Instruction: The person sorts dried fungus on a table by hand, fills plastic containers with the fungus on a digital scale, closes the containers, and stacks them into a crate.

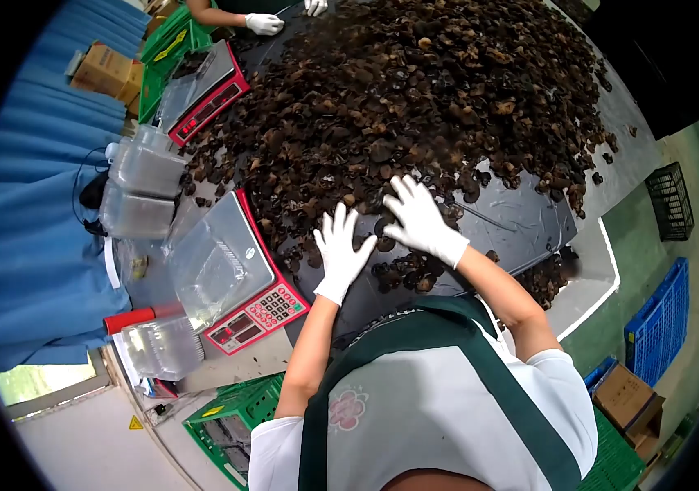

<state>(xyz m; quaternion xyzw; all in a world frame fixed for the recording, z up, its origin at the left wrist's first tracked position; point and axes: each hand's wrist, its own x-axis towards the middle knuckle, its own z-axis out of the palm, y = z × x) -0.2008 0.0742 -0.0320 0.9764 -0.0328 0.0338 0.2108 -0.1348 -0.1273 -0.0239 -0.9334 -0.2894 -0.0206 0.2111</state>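
Observation:
A broad heap of dark, curled pieces that look like wood ear mushrooms (pixel 415 98) covers most of the table. At its near edge my left hand (pixel 343 252), in a white glove, is open with its fingers spread. My right hand (pixel 423 219), gloved the same way, is also open, its fingertips at the edge of the heap. Neither palm shows, and I see nothing gripped. A smaller cluster of mushroom pieces (pixel 408 272) lies on the dark tabletop (pixel 521 214) just below my hands.
To the left stands a red-framed scale (pixel 263 315) with a clear plastic container (pixel 218 274) on its plate. Farther back are a second scale (pixel 210 102), stacked clear containers (pixel 143 184) and a green crate (pixel 157 74). A co-worker's gloved hand (pixel 265 24) rests at the far side.

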